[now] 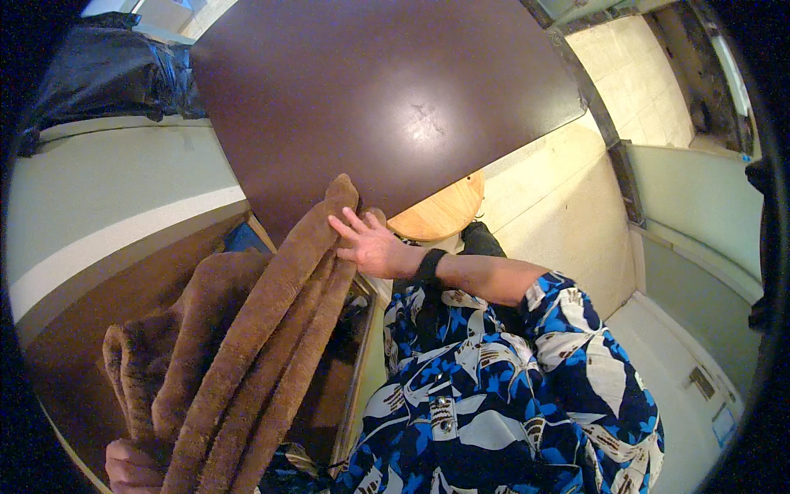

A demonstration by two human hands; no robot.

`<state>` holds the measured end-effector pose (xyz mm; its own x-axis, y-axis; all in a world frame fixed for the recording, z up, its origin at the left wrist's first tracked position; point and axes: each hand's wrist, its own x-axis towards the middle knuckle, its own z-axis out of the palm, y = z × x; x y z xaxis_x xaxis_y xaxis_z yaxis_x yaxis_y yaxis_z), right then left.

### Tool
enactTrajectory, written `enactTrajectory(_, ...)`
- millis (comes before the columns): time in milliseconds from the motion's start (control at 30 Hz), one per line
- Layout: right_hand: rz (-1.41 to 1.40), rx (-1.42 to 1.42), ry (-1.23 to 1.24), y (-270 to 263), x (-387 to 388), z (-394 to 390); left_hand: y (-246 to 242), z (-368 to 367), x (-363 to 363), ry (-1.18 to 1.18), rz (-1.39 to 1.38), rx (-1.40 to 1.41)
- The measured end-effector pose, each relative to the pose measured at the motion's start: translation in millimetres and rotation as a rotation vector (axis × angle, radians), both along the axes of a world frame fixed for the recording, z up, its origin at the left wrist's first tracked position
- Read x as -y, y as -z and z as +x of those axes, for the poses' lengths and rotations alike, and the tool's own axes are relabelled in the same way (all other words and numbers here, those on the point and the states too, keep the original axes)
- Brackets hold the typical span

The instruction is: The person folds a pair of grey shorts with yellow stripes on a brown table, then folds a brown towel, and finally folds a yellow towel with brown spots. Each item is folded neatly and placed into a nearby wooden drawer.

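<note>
A brown plush cloth (271, 302), perhaps a garment or blanket, hangs in long folds from the table's near corner down to the lower left. My left hand (133, 463) is closed around its bunched lower end, partly cut off by the picture's rim. At the other end, my right hand (373, 247) rests on the folds with its fingers spread. Whether the thumb pinches any fabric there is hidden. The narrow tip of the cloth lies on the dark brown table (370, 92), just beyond my right fingers.
A round wooden stool seat (441, 207) shows under the table's near edge. On the left are a brown wooden surface (80, 352) and black plastic sheeting (105, 74). Pale tiled floor (549, 179) lies right of the table, with a light green wall (691, 191) beyond.
</note>
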<state>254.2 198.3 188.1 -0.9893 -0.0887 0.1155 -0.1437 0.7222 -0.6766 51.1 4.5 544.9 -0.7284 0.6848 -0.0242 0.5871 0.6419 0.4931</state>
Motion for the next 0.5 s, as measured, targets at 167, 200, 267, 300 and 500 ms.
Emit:
enactTrajectory(167,0.068,0.106,-0.035,19,-2,-30,6,-21,-15,0.033,0.025,0.063)
enactTrajectory(200,-0.003,0.051,0.034,10,-11,-35,1,-20,-16,0.046,0.022,0.06)
enactTrajectory(267,-0.039,-0.017,0.046,9,-20,-47,-30,-4,-19,0.073,-0.021,0.0)
enactTrajectory(300,-0.035,-0.037,0.054,13,-27,-43,-37,5,-17,0.101,-0.019,-0.011)
enactTrajectory(500,-0.019,0.023,-0.024,18,-78,44,-43,38,-17,0.382,0.065,0.046)
